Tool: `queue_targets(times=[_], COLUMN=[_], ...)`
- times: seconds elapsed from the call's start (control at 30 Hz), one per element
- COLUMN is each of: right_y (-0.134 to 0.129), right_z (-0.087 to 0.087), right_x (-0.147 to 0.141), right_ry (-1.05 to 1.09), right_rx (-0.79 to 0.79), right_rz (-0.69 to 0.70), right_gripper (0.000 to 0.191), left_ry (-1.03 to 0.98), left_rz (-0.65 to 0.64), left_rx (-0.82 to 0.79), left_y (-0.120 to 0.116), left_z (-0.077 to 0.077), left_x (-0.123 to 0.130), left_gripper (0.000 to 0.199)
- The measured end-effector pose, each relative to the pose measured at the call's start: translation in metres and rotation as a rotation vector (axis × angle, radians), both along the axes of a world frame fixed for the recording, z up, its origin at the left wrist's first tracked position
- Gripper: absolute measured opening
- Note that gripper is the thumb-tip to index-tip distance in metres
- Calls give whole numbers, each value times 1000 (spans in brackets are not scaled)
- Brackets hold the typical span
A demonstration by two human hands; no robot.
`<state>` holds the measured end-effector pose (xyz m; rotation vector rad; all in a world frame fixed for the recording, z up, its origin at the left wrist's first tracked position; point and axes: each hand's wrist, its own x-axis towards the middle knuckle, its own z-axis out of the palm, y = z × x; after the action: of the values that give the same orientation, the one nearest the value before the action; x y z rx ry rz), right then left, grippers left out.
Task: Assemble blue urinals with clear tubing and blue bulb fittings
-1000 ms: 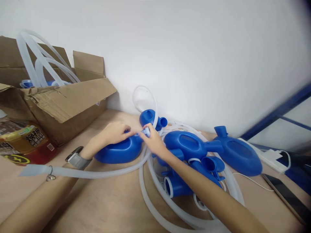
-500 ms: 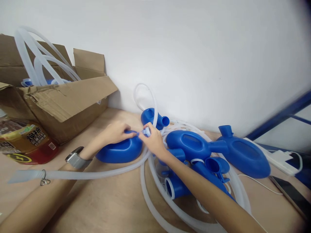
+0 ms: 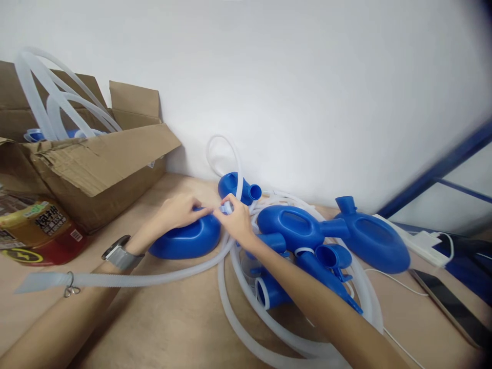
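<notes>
A blue plastic urinal bottle (image 3: 188, 240) lies on the table in front of me, its handle recess partly covered. My left hand (image 3: 182, 211) is closed on its upper side, thumb and fingers near the neck end. My right hand (image 3: 236, 219) pinches a whitish tube connector (image 3: 226, 208) right at that end of the bottle. Whether the connector is seated on the bottle is hidden by my fingers. From there a translucent corrugated hose (image 3: 240, 174) loops up toward the wall. Another hose end (image 3: 42, 282) with a metal clip (image 3: 71, 287) lies across my left forearm.
More blue urinal bottles (image 3: 290, 225) and coiled hoses (image 3: 265, 328) lie to the right. A cardboard box (image 3: 126, 179) with hoses stands at the left, behind a red-and-yellow labelled container (image 3: 42, 230). A phone (image 3: 449, 302) and power strip (image 3: 423, 243) are at the right.
The view has shifted slightly, so most things appear a little further left. Both hands keep their holds at the bottle end, with the right fingers closed over the connector.
</notes>
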<state>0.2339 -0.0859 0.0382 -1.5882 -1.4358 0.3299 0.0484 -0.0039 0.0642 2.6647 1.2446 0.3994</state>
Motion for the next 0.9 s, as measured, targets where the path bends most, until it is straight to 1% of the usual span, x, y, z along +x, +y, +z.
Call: queue_targets(times=[0.13, 0.23, 0.27, 0.3, 0.37, 0.4, 0.43, 0.47, 0.53, 0.6, 0.63, 0.7, 0.77, 0.83, 0.9], right_y=[1, -2, -4, -7, -18, -25, -34, -44, -67, -90, -101, -119, -130, -134, -134], right_z=[-1, 3, 5, 7, 12, 14, 17, 21, 30, 41, 46, 54, 55, 49, 39], right_x=[-3, -1, 2, 6, 19, 27, 36, 45, 63, 78, 83, 90, 94, 95, 96], right_ry=[-36, -27, -24, -30, -79, -117, -158, -195, -243, -271, -293, -363, -460, -557, -641], right_rx=[-1, -86, -127, -167, -222, -233, -237, -235, -225, -225, -239, -305, -380, -414, -400], right_rz=[-23, 14, 52, 105, 243, 311, 365, 400, 408, 408, 429, 504, 582, 633, 660], right_gripper=[16, 19, 26, 38, 71, 84, 90, 89, 78, 72, 69, 63, 61, 59, 56], left_ry=[26, 72, 84, 93, 98, 96, 93, 92, 88, 66, 44, 1, -16, 1, 34], left_rz=[-43, -72, -75, -72, -63, -58, -57, -60, -74, -101, -123, -180, -236, -280, -331], left_rx=[0, -12, -16, -19, -16, -13, -8, -3, 7, 20, 49, 188, 395, 583, 678], left_y=[3, 2, 2, 1, 0, -1, -1, -1, -1, 0, 0, -1, -4, -12, -25], left_z=[0, 2, 3, 4, 4, 5, 5, 5, 4, 3, 1, -3, -7, -14, -22], left_x=[-1, -3, -3, -3, -4, -4, -5, -6, -9, -13, -16, -24, -34, -48, -68], left_gripper=[62, 65, 67, 69, 72, 73, 73, 74, 74, 75, 77, 77, 69, 56, 45])
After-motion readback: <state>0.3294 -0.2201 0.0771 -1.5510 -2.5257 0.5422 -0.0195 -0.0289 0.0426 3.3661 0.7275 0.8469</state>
